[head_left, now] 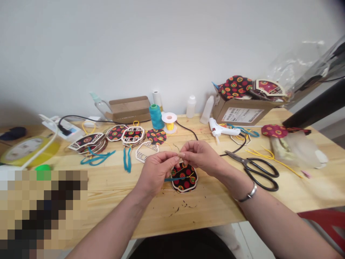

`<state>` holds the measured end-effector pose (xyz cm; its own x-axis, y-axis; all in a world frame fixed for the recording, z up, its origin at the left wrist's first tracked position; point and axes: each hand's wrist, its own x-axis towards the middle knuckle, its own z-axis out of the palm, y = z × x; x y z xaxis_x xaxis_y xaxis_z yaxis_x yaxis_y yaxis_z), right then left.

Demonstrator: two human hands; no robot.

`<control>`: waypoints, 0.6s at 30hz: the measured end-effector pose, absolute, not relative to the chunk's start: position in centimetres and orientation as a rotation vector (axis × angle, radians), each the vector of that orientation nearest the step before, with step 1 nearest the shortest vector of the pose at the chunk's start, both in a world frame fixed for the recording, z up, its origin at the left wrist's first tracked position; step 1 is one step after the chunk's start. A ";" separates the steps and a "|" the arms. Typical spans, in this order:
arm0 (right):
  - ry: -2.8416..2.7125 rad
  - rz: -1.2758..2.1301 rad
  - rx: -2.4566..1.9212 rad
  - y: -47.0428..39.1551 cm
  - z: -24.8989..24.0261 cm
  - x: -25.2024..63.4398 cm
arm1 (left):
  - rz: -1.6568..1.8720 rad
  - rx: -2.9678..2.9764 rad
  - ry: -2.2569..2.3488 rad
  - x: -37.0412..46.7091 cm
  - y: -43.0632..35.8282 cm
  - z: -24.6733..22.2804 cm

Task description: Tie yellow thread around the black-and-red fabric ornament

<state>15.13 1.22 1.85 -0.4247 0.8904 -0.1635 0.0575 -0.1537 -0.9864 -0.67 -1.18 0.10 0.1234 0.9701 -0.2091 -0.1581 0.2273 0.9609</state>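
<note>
My left hand [156, 172] and my right hand [201, 155] meet at the fingertips, both closed in a pinch. Whatever they grip is too small to make out. Directly beneath them a patterned dark fabric ornament [185, 184] with a pale scalloped rim lies on the table, its upper part covered by my hands. A teal tassel cord [175, 178] runs across it from under my left hand, joining a short yellow cord [192, 175]. Just beyond my left hand lies a pale openwork frame [142, 153]. Black-handled scissors [260, 171] rest right of my right forearm, blades partly apart.
Teal thread [155, 117] and a yellow spool [169, 124] stand behind my hands. Finished-looking ornaments [132, 135] lie left. A glue gun [222, 128], yellow cords [265, 155] and a full cardboard box [242, 111] are right. Squeeze bottles [191, 107] stand by the wall.
</note>
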 end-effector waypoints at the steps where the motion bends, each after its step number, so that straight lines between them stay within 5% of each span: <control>1: -1.481 1.631 -1.112 1.2 1.9 15.1 | 1.058 0.967 1.105 -0.7 -1.2 0.1; 18: -2.213 0.550 -1.173 -0.4 2.1 15.0 | 1.207 0.802 1.234 -0.7 -0.6 0.0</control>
<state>14.96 -0.37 2.07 -0.4533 0.8425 0.2910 0.6082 0.5311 -0.5899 -0.71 -0.58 0.02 -0.0908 0.9617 -0.2586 -0.2374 0.2312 0.9435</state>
